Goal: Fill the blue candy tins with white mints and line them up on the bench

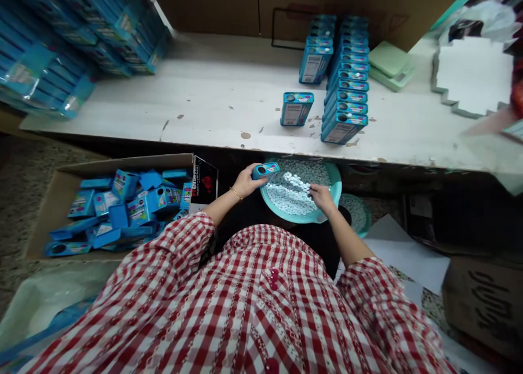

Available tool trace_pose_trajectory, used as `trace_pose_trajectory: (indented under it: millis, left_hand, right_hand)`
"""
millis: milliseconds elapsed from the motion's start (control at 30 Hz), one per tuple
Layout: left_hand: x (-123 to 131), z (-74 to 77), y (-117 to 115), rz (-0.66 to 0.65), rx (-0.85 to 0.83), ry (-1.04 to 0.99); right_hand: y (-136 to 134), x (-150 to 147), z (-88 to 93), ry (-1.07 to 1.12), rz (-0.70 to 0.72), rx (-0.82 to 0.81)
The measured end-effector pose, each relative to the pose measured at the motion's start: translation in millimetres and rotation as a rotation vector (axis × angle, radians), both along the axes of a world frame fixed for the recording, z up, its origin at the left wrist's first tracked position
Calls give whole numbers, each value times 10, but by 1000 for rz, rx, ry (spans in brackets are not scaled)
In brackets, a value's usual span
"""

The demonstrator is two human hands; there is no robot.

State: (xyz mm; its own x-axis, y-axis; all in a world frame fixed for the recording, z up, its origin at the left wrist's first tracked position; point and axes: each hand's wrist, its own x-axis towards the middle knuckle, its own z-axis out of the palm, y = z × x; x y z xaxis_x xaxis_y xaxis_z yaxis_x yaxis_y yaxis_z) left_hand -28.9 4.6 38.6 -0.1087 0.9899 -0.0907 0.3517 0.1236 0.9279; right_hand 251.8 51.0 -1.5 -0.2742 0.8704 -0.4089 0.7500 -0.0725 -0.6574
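Hands apart; left hand grips blue tin, right hand touches white pellets in teal basin; tin rows on bench ahead; loose tins in carton left.

A small blue tin sits gripped in the left hand, while white candies lie heaped in a teal basin under the right hand.

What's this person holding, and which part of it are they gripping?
The left hand holds a small blue tin by one end. The right hand is among white mints; any hold there cannot be told.
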Motion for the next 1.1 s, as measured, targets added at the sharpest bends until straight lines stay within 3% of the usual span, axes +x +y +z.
trace_pose_trajectory:
  millis: [100,200,400,567,667,733,800,900,1033,1100]
  left_hand:
    - [158,-125,134,-71,46,132]
    - [370,-202,228,-163,86,215]
    - [692,-277,251,-271,119,300]
    - [737,-339,233,-262,132,323]
    - [701,-365,228,-231,164,281]
    - [645,-374,211,-204,184,229]
    - [566,-379,176,-168,199,177]
    - [433,-383,99,-84,213,107]
    - [303,-361,-4,57,184,45]
    - [256,-330,-39,94,150,39]
  right_hand:
    - [39,212,323,146,3,36]
    - [88,261,684,101,84,73]
    - [83,-80,1341,-543,361,168]
    - [-21,-446,1634,-776,498,207]
    - [-58,-422,1691,-763,511,259]
    - [-49,-259,1645,-757,481,260]
    - [-22,-41,1489,-781,428,217]
    - [-7,158,1036,-814,326,101]
    - [-101,-101,295,-578,236,0]
    - [-142,-333,19,-476,212,-3]
